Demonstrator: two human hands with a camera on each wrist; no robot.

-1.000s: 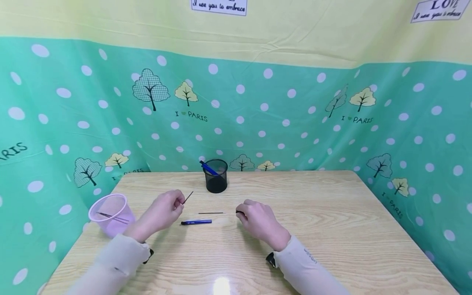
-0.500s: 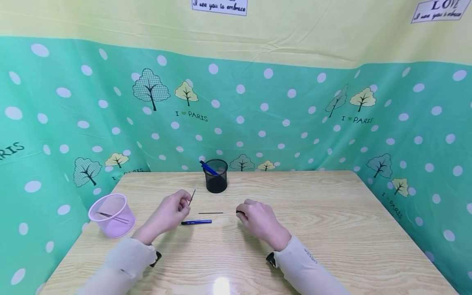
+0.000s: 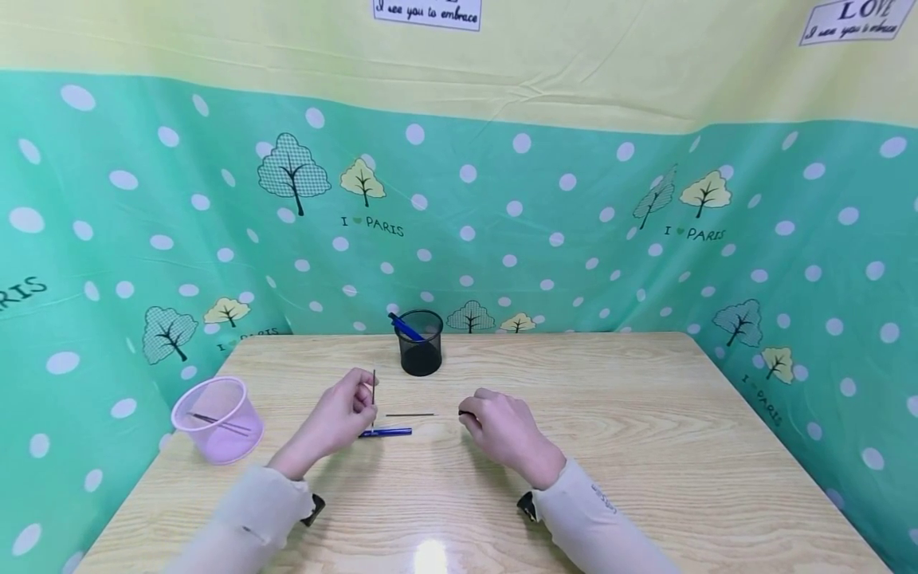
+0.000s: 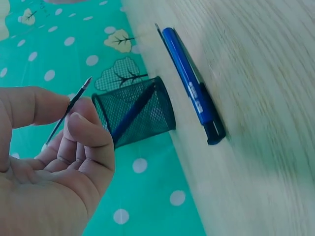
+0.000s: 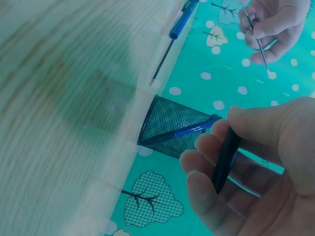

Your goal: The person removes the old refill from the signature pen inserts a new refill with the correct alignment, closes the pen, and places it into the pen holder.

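My left hand [image 3: 337, 414] pinches a thin dark pen refill [image 4: 78, 93] between thumb and fingers; it stands near upright in the head view. In the right wrist view, a short black tapered pen section [image 5: 227, 160] is held between the thumb and fingers of my right hand [image 3: 502, 426]. Between the hands, a blue pen barrel [image 3: 393, 431] with a dark clip end lies on the table, its left end partly behind my left hand in the head view. A second refill [image 3: 410, 414] lies just beyond the barrel.
Behind the hands stands a black mesh pen holder [image 3: 421, 363] with a blue pen [image 3: 406, 327] leaning in it. At the left is a light purple basket [image 3: 240, 442] with thin dark refills [image 3: 222, 423] inside. A patterned green curtain [image 3: 545, 263] hangs along the table's [image 3: 645, 446] far edge.
My left hand has moved a little right, and the refill in it has turned from slanting to near upright. My right hand stays where it was with the black pen section.
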